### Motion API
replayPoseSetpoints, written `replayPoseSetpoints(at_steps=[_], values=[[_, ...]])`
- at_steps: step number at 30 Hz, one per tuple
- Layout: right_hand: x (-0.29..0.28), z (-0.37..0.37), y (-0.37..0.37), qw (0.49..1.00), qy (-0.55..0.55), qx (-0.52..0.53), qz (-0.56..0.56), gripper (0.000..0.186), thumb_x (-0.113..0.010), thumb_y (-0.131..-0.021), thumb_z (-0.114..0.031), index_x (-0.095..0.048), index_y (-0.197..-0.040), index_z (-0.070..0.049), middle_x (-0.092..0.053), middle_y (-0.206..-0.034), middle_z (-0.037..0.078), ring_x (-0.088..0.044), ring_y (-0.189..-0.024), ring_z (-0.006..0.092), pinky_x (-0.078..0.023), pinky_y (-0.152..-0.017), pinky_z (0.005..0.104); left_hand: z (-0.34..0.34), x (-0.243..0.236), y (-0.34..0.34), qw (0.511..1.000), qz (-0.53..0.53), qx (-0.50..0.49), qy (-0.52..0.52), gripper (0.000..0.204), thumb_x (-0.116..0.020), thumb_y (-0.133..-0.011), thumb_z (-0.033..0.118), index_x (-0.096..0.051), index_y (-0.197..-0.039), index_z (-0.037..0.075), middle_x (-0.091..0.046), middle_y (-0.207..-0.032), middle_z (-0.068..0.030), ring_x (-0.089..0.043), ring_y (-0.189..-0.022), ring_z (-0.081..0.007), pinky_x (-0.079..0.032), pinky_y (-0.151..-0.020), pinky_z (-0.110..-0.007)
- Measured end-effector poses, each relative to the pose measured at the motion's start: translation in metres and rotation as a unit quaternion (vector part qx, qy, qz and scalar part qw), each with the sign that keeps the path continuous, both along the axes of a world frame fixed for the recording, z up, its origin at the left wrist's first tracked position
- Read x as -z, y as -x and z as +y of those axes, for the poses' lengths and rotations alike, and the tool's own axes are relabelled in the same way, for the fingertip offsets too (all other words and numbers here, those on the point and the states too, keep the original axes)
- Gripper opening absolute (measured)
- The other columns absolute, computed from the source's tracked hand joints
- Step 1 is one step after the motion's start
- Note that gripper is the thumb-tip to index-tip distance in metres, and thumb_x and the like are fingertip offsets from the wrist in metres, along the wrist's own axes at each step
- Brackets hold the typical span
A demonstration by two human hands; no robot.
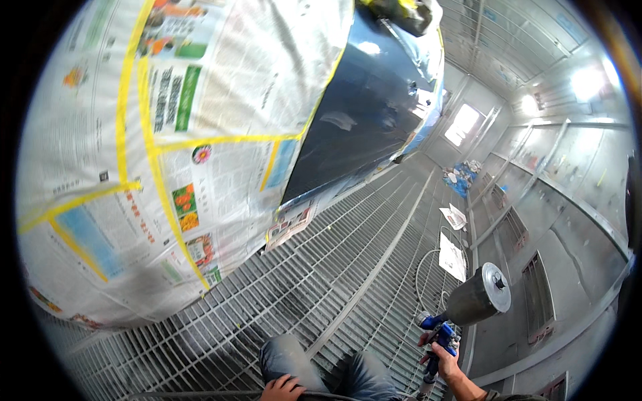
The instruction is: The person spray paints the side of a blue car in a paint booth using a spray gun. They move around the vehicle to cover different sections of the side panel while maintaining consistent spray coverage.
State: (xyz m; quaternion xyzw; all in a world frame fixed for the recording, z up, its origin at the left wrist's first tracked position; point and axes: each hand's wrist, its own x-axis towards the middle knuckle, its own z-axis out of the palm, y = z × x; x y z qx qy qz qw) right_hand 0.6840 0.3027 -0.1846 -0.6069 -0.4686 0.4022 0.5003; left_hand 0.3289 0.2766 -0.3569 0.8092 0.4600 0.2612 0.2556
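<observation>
Print: newspaper (231, 93) beside the dark panel (354, 107) carries small text, headings and flower pictures; yellow tape (194, 144) crosses it.
Cup (471, 301): dark, lidded, on the spray gun; contents hidden.
Spray gun (442, 333): above the grating (354, 267), right of the knees.
Right hand (444, 359): wrapped around the gun's grip.
Left hand (282, 389): fingers bent, by a knee (287, 355); cannot tell whether it holds anything.

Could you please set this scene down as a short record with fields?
Right hand: grips a blue spray gun with a dark grey cylindrical cup
Left hand: at the lower edge, by faded blue denim trousers
Surface: glossy dark blue panel beside printed newspaper sheets bordered with yellow tape
Floor: grey metal grating
Right side: grey metal wall, white paper sheets nearby
</observation>
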Motion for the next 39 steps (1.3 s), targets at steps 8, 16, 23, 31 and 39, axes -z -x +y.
replayPoseSetpoints(at_steps=[8, 16, 23, 31, 39], values=[[0.018, -0.012, -0.041, 0.991, -0.093, 0.095, 0.027, 0.027, -0.059, -0.086, -0.013, -0.054, -0.11, -0.003, -0.06, -0.101, 0.012, -0.06, -0.089, 0.021, -0.057, -0.05, 0.035, 0.062, 0.038, 0.011, 0.993, -0.057, 0.068, 0.082, 0.047, -0.077, -0.069, 0.045, -0.069, -0.104, 0.015, -0.06, -0.111, -0.0031, -0.05, -0.109, -0.0283, -0.043, -0.095, -0.039], [0.018, -0.015, -0.053, 0.984, -0.119, 0.129, 0.037, 0.029, -0.061, -0.085, -0.01, -0.053, -0.112, 0.0, -0.061, -0.099, 0.011, -0.06, -0.087, 0.0192, -0.056, -0.049, 0.0316, 0.096, 0.041, -0.006, 0.981, -0.017, 0.074, 0.18, 0.053, -0.082, -0.066, 0.04, -0.068, -0.111, 0.015, -0.06, -0.109, -0.0084, -0.051, -0.109, -0.0298, -0.043, -0.094, -0.039], [0.038, -0.03, -0.077, 0.982, -0.116, 0.14, 0.059, 0.031, -0.06, -0.086, -0.011, -0.052, -0.114, 0.0, -0.061, -0.1, 0.012, -0.061, -0.09, 0.02, -0.057, -0.049, 0.0323, 0.112, 0.03, -0.038, 0.989, 0.041, 0.007, 0.144, 0.046, -0.08, -0.066, 0.038, -0.07, -0.103, 0.013, -0.063, -0.096, -0.0048, -0.056, -0.101, -0.0272, -0.047, -0.083, -0.039], [0.045, -0.04, -0.086, 0.98, -0.125, 0.144, 0.053, 0.025, -0.059, -0.087, -0.012, -0.053, -0.108, 0.0, -0.061, -0.101, 0.012, -0.06, -0.088, 0.0185, -0.056, -0.048, 0.0318, 0.119, 0.062, -0.1, 0.994, 0.084, -0.054, -0.043, 0.015, -0.07, -0.066, 0.009, -0.066, -0.08, 0.013, -0.06, -0.084, -0.0047, -0.054, -0.094, -0.0255, -0.043, -0.084, -0.04], [0.045, -0.04, -0.096, 0.976, -0.126, 0.151, 0.089, 0.026, -0.059, -0.087, -0.011, -0.052, -0.11, 0.0, -0.06, -0.1, 0.012, -0.061, -0.091, 0.0198, -0.056, -0.048, 0.0324, 0.119, 0.045, -0.106, 0.995, 0.063, -0.061, -0.044, 0.018, -0.069, -0.062, 0.007, -0.065, -0.079, 0.011, -0.061, -0.088, -0.0064, -0.052, -0.094, -0.028, -0.043, -0.085, -0.041]])
